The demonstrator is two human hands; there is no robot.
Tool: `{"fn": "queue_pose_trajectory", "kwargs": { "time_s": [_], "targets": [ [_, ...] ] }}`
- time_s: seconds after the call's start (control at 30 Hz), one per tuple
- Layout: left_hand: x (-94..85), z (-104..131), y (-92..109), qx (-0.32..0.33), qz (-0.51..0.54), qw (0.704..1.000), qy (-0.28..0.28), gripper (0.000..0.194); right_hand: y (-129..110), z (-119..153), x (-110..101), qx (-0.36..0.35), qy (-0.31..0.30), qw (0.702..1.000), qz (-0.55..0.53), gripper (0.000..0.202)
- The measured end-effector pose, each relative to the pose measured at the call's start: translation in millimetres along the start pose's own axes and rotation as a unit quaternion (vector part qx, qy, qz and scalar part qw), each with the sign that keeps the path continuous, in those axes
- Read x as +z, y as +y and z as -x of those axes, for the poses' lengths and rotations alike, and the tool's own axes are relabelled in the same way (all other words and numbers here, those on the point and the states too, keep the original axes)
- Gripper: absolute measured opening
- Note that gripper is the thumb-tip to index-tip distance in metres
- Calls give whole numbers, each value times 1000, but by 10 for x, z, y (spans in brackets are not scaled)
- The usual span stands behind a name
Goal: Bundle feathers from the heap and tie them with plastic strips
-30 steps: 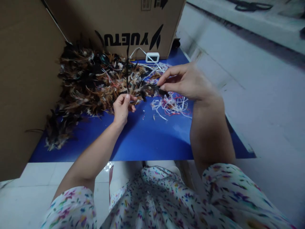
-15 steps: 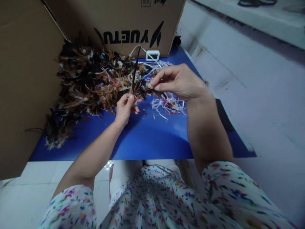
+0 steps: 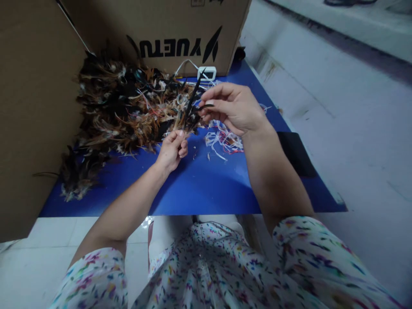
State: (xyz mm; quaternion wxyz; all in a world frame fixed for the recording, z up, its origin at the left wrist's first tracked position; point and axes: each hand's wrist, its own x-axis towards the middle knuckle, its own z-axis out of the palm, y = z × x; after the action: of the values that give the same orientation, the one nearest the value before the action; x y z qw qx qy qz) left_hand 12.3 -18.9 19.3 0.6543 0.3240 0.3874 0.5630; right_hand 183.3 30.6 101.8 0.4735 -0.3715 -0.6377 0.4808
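Note:
My left hand [image 3: 173, 149] is closed, thumb against the curled fingers, around the lower end of a long black feather [image 3: 193, 95]. That feather points up and tilts to the right. My right hand [image 3: 237, 107] hovers just right of it, its fingers bent, with a thin dark feather [image 3: 206, 106] in the pinch at thumb and index. Behind both hands spreads a large heap of brown and black feathers [image 3: 116, 103]. Partly under my right hand lies a tangle of white and red strings [image 3: 222, 140].
Everything lies on a blue tabletop [image 3: 202, 184]. A cardboard box [image 3: 180, 21] stands at the back and a cardboard panel [image 3: 28, 111] at the left. A small white device with a screen [image 3: 206, 73] leans near the box. A flat black object [image 3: 298, 154] lies at right.
My left hand has shifted slightly right and its fingers have curled in; the upright feather now leans right. My right hand has moved a little left, closer to that feather.

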Motion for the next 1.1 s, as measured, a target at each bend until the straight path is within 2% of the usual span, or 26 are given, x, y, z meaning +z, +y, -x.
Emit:
{"fn": "queue_pose_trajectory", "kwargs": {
  "time_s": [0.1, 0.2, 0.3, 0.4, 0.47, 0.63, 0.8, 1.1],
  "targets": [
    [8, -6, 18, -2, 22, 999, 24, 25, 188, -69, 25, 53, 7, 998, -36, 11],
    [1, -23, 30, -7, 37, 998, 45, 24, 389, -87, 114, 104, -68, 991, -39, 19],
    [-6, -35, 34, -5, 42, 997, 58, 24, 498, -53, 261, 111, -127, 986, -18, 20],
    [-7, -40, 26, 1, 34, 998, 60, 25, 508, -13, 385, 87, -108, 990, 12, 14],
    [-9, -45, 13, 6, 17, 998, 64, 25, 492, -4, 421, 67, -89, 993, 32, 19],
    [-34, -71, -17, 51, -28, 996, 61, 23, 492, -52, 371, 11, -49, 996, 77, 31],
    [-49, -72, -21, 53, -57, 995, 66, 16, 516, -109, 309, -29, -2, 991, 130, 35],
    [-73, -79, -52, 72, -93, 991, 62, 22, 509, -88, 313, -19, -22, 990, 136, 25]
  ]
}}
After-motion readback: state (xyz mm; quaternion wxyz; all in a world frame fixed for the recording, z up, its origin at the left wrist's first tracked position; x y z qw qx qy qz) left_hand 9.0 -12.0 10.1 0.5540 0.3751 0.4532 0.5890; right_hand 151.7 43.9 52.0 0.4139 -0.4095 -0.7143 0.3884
